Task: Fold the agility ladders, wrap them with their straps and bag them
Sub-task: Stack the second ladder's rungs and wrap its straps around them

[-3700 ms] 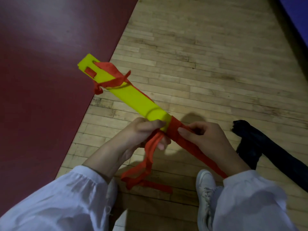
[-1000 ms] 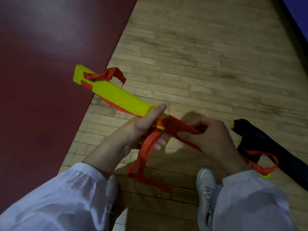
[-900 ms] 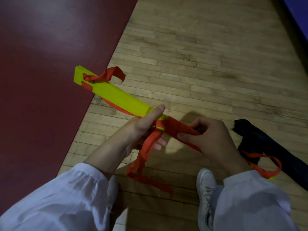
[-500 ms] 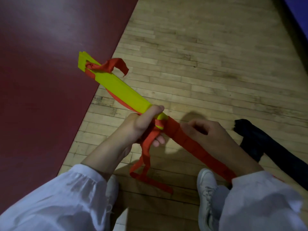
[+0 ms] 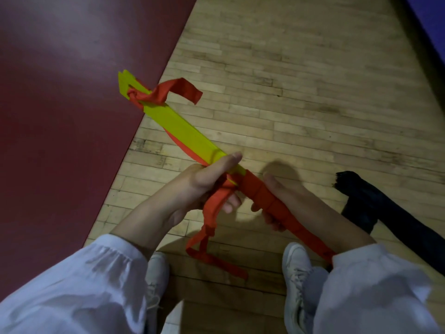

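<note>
yellow ladder bundle (image 5: 178,127) runs diagonally, far end pointing upper left.

Stacked ladder rungs (image 5: 183,131) are plain bright yellow-green. The strap (image 5: 269,201) wound round their near end, knotted at the far end and trailing loose below is solid orange-red. The floor (image 5: 301,80) is pale tan wood laid in narrow planks, with darker scuffs. The surface (image 5: 60,104) on the left is deep maroon. The bag (image 5: 375,208) on the right looks black. 2 sleeves (image 5: 72,292) are white and 2 shoes (image 5: 295,268) off-white. A strip (image 5: 431,25) in the top right corner is blue-violet.
</note>
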A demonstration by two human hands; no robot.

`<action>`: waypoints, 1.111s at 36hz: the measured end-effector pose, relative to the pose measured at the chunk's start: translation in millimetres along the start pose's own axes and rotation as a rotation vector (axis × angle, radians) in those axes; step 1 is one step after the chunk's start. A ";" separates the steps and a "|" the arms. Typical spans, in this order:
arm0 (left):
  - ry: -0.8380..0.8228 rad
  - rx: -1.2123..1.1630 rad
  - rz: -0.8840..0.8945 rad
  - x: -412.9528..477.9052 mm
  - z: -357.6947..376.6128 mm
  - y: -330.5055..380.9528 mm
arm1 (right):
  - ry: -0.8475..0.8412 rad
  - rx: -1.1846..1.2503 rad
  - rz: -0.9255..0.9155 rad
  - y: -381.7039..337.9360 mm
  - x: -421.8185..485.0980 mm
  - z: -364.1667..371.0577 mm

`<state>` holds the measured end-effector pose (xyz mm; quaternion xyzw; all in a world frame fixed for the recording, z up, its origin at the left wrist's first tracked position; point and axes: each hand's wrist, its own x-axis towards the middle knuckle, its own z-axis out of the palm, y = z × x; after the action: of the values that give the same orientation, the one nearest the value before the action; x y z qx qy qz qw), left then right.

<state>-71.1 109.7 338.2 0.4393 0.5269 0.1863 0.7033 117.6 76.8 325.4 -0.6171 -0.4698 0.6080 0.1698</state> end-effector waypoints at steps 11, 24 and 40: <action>0.081 0.066 -0.051 2.2 -4.6 -7.5 | 0.209 -0.149 -0.058 5.4 7.3 2.5; 0.106 -0.069 0.032 5.6 -3.6 -9.1 | 0.232 -0.211 -0.095 11.5 11.9 4.5; 0.010 -0.053 0.054 8.4 -6.2 -12.4 | 0.272 -0.265 -0.116 6.1 4.7 -3.7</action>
<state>-76.0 111.7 322.9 0.4335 0.5132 0.2215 0.7068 122.4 78.8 318.6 -0.6823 -0.5532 0.4412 0.1840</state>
